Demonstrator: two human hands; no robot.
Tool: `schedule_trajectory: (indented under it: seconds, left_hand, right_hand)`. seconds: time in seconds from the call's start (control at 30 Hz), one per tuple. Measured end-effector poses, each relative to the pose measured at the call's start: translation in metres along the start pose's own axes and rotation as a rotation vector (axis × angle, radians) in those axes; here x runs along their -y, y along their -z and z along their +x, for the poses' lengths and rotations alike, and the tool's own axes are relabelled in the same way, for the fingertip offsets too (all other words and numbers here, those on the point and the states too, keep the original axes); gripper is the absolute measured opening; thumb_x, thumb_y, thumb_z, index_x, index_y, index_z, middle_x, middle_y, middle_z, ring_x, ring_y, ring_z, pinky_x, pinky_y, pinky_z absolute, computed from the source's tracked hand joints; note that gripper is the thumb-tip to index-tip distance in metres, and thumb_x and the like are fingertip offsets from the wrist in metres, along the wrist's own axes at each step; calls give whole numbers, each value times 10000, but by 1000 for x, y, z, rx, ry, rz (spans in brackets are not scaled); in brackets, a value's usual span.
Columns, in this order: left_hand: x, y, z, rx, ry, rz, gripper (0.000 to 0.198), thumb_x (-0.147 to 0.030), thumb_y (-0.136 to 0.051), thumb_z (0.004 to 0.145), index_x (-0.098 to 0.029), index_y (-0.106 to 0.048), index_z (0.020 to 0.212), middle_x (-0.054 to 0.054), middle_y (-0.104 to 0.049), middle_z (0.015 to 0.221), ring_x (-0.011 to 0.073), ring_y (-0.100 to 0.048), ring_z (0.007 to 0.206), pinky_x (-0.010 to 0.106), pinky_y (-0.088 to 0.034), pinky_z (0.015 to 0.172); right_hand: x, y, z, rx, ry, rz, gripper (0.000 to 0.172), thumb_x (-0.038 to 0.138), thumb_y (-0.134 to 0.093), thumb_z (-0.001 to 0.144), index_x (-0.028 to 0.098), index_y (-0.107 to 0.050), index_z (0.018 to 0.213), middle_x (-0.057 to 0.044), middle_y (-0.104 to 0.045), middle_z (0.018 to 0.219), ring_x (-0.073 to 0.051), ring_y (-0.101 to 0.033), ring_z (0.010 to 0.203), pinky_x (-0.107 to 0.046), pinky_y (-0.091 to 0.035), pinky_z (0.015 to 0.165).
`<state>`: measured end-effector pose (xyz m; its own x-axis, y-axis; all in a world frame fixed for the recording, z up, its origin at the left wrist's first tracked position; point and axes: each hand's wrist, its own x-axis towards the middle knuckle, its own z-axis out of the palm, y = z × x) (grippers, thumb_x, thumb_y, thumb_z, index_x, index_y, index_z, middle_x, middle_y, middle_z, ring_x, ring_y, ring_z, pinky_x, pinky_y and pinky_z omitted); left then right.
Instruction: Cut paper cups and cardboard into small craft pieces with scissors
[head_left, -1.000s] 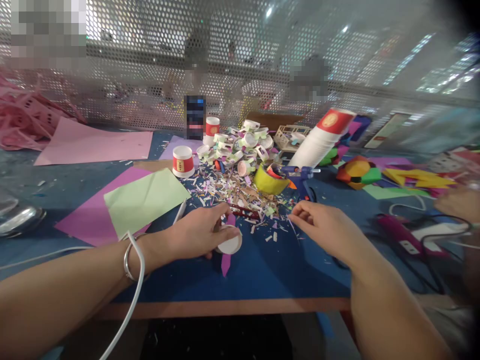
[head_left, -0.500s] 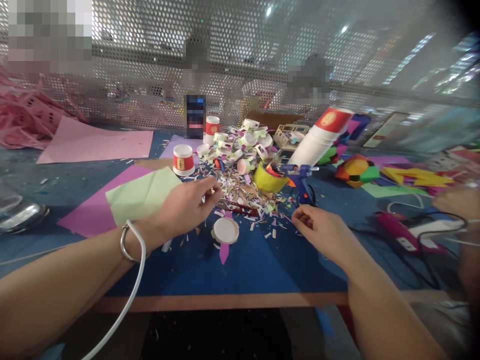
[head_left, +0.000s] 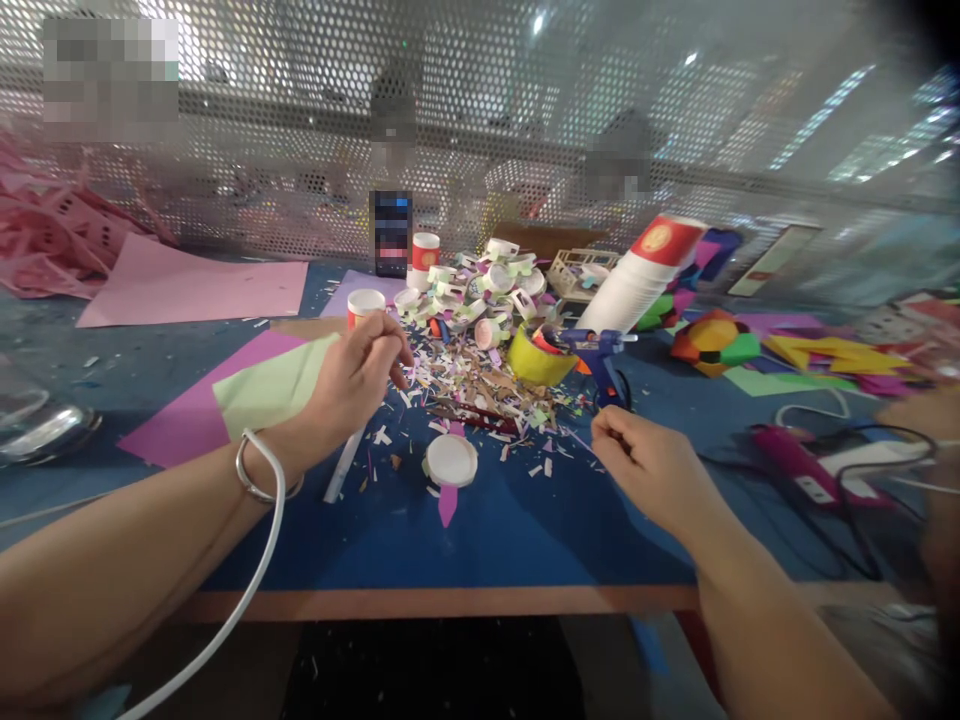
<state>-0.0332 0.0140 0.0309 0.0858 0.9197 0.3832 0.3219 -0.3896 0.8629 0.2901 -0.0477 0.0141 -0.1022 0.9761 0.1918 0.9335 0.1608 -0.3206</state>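
Observation:
My left hand [head_left: 361, 378] is raised with its fingers curled in, just in front of a red-and-white paper cup [head_left: 366, 300]. It covers the cup's lower part, and I cannot make out anything in its fingers. My right hand [head_left: 643, 462] rests low over the table with closed fingers. A thin pale purple strip [head_left: 576, 438] lies by its fingertips; whether it is held is unclear. Between my hands sits a round white paper piece [head_left: 451, 461] with purple pointed tabs at top and bottom. Behind it lie red-handled scissors [head_left: 484, 417].
A blue glue gun [head_left: 596, 350] leans by a yellow tape roll [head_left: 540, 358]. Paper scraps and a pile of small white paper pieces [head_left: 499, 280] lie behind. Stacked cups [head_left: 637, 270] tilt at the right. Green paper [head_left: 270, 388] lies left; a person's hand [head_left: 919, 410] is far right.
My left hand has moved left and up, over toward the red-and-white cup, uncovering a clear strip on the table. My right hand has shifted slightly right, its fingers curling tighter.

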Motion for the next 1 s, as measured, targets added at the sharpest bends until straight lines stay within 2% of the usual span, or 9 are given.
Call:
schedule_trajectory:
  seconds: [0.17, 0.27, 0.33, 0.43, 0.53, 0.63, 0.73, 0.87, 1.0]
  left_hand:
    - [15, 10, 15, -103, 24, -98, 177, -227, -365, 940, -219, -451, 786, -5, -601, 702, 98, -576, 511, 226, -395, 442]
    - [17, 18, 18, 158, -33, 336, 289, -361, -430, 951, -207, -473, 711, -4, -571, 637, 116, -536, 520, 257, -381, 499]
    - [12, 24, 14, 281, -66, 513, 262, -374, -603, 851, -204, -496, 683, 1, -567, 613, 141, -505, 537, 285, -323, 515]
    - [2, 31, 3, 485, -113, 947, 218, -369, -557, 857, -211, -488, 724, 28, -560, 610, 182, -480, 530, 317, -229, 513]
    - [-3, 35, -5, 673, -66, 1054, 120, -321, -537, 843, -202, -520, 840, 74, -620, 688, 239, -559, 598, 325, -230, 519]
    - [0, 36, -4, 749, -77, 971, 103, -240, -559, 782, -209, -511, 867, 58, -618, 699, 237, -568, 620, 323, -259, 526]
    - [2, 32, 0, 698, -70, 822, 151, -217, -604, 730, -220, -464, 786, 7, -563, 637, 184, -518, 555, 311, -273, 508]
    - [-5, 14, 0, 505, 107, 244, 228, -200, -619, 772, -222, -393, 774, -51, -504, 644, 125, -586, 525, 254, -403, 485]
    - [-17, -12, -12, 370, 295, -295, 315, -245, -644, 837, -227, -335, 779, -64, -543, 628, 124, -658, 565, 238, -519, 525]
  right_hand:
    - [3, 1, 0, -32, 61, -1, 183, 264, -424, 852, 230, -401, 674, 35, -446, 575, -142, -440, 521, -271, -317, 558]
    - [4, 0, 1, -22, 82, -4, 196, 275, -418, 859, 229, -400, 668, 34, -447, 577, -140, -436, 517, -273, -318, 559]
    - [5, -1, 1, -24, 92, -5, 214, 279, -416, 868, 229, -399, 660, 35, -439, 570, -140, -434, 514, -273, -318, 560]
    - [5, -1, 0, -41, 105, 1, 233, 277, -420, 879, 227, -401, 652, 34, -444, 572, -138, -439, 517, -273, -328, 566]
    - [5, -2, -1, -52, 124, 10, 229, 270, -440, 892, 223, -429, 669, 30, -478, 594, -139, -469, 540, -272, -344, 579]
    - [6, -5, -4, -62, 155, 9, 269, 309, -479, 934, 218, -455, 682, 36, -481, 591, -132, -475, 539, -268, -350, 570]
    - [13, -7, -7, -82, 215, 16, 293, 339, -528, 960, 211, -491, 700, 41, -499, 595, -117, -482, 525, -256, -367, 554]
    - [36, -10, -12, -145, 357, 110, 77, 255, -584, 952, 198, -619, 914, 20, -597, 702, -105, -558, 570, -228, -438, 573]
    - [66, -17, -12, -210, 588, 119, 289, 218, -618, 941, 186, -587, 1226, -42, -699, 916, -139, -666, 715, -246, -511, 627]
